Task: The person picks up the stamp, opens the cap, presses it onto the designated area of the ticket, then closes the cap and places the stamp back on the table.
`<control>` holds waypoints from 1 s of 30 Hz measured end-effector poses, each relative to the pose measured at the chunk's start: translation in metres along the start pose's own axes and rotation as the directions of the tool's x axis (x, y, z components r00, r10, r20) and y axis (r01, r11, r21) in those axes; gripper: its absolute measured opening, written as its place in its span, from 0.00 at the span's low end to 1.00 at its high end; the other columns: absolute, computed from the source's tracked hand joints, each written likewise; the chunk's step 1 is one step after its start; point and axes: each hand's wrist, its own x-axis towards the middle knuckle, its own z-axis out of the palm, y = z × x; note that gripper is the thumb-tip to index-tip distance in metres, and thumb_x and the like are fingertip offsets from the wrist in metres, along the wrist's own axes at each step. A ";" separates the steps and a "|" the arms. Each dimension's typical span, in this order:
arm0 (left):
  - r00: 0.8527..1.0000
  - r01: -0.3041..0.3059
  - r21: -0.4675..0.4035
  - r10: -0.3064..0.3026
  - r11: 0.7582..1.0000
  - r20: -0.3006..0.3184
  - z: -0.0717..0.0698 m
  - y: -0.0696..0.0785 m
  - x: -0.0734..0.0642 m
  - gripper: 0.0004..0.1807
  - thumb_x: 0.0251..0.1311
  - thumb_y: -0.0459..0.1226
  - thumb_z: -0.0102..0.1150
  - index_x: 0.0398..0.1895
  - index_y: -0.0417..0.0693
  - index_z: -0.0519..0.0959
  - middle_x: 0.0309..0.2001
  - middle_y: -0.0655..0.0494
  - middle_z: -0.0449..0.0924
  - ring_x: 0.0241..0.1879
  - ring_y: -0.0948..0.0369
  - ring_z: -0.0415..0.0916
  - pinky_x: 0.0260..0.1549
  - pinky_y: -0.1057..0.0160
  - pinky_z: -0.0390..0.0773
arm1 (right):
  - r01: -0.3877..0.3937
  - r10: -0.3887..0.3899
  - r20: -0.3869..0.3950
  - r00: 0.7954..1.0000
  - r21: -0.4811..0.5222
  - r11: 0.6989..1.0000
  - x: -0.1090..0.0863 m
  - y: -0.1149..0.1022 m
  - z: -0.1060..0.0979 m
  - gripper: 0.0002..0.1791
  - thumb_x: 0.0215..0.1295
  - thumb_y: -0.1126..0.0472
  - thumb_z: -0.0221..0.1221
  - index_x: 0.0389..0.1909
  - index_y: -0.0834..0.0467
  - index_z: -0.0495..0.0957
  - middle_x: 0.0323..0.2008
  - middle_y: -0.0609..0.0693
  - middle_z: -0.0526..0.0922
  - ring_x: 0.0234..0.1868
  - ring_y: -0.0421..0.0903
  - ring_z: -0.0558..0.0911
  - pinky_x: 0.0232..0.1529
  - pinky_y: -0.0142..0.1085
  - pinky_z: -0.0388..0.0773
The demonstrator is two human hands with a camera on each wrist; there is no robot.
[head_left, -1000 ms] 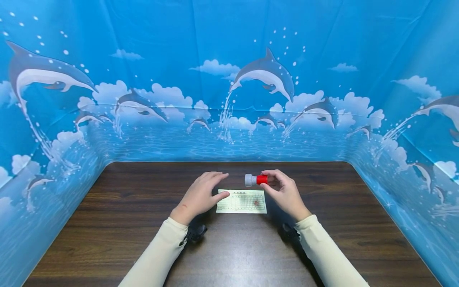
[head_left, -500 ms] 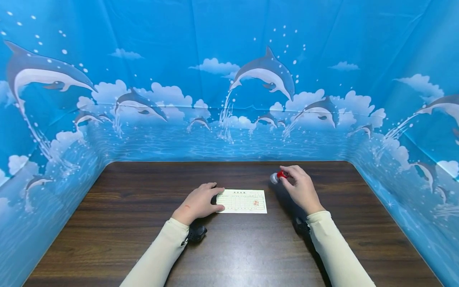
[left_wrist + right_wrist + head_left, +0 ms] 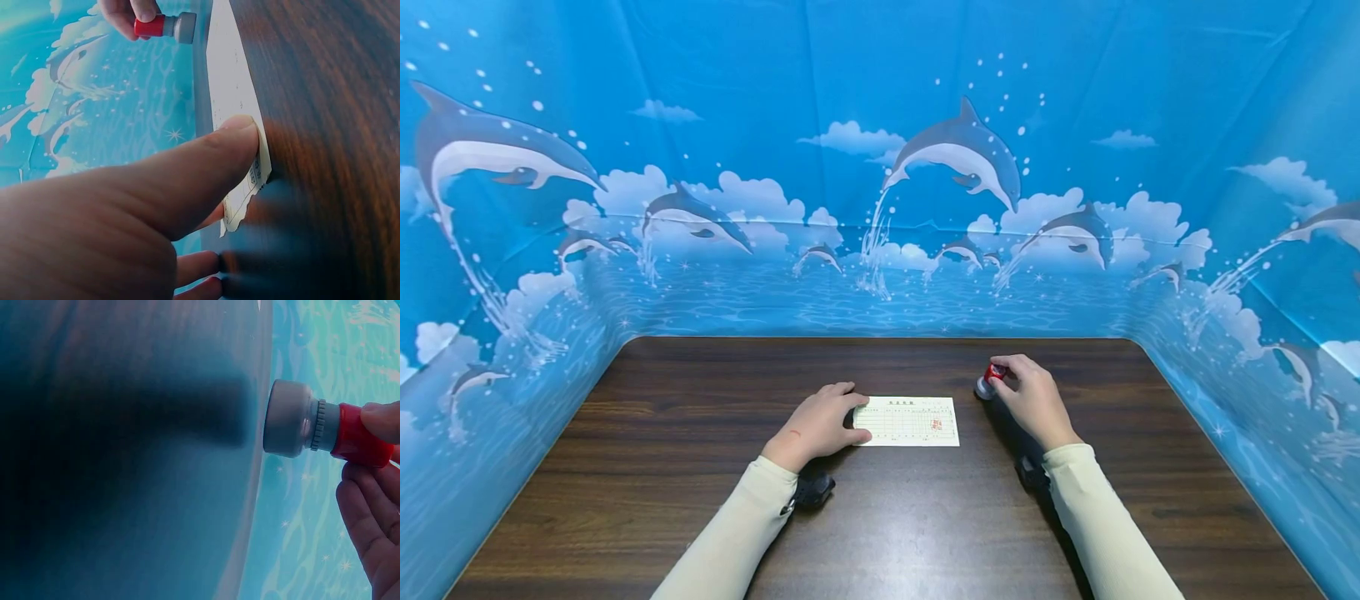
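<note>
A pale green printed slip (image 3: 906, 423) lies on the table, with a red stamp mark on its right part. At the slip's left end, my left hand (image 3: 820, 429) rests with its thumb (image 3: 231, 134) straight on the paper; that end looks ragged in the left wrist view. My right hand (image 3: 1033, 400) pinches the red handle of a stamp (image 3: 362, 437) between thumb and fingers. The stamp's round grey base points down, low over the table to the right of the slip. Whether the base touches the tabletop, I cannot tell.
The dark wood-grain table (image 3: 700, 467) has its back edge against a blue cloth backdrop (image 3: 880, 292) printed with dolphins, which also runs along both sides. A black wrist device (image 3: 812, 490) is strapped under the left sleeve.
The stamp has moved right, away from above the slip, and turned from lying sideways to base down. The left hand has come down onto the slip's left end.
</note>
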 end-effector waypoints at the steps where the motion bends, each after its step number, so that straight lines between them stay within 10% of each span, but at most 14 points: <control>1: 1.000 0.000 -0.001 0.000 1.000 -0.001 0.000 0.000 0.000 0.33 0.62 0.54 0.71 0.68 0.52 0.79 0.74 0.41 0.67 0.73 0.43 0.65 0.68 0.41 0.69 | 0.001 -0.001 0.003 1.000 0.001 1.000 0.000 0.000 0.000 0.18 0.66 0.67 0.69 0.55 0.65 0.83 0.49 0.60 0.85 0.46 0.54 0.84 0.50 0.52 0.85; 30: 1.000 0.001 -0.024 -0.001 1.000 0.005 -0.001 -0.001 0.004 0.33 0.61 0.55 0.72 0.67 0.53 0.80 0.73 0.42 0.68 0.72 0.43 0.65 0.67 0.40 0.70 | -0.087 0.081 0.096 0.992 0.063 0.994 0.000 -0.004 -0.009 0.24 0.66 0.65 0.69 0.61 0.66 0.77 0.53 0.62 0.81 0.51 0.58 0.84 0.56 0.55 0.82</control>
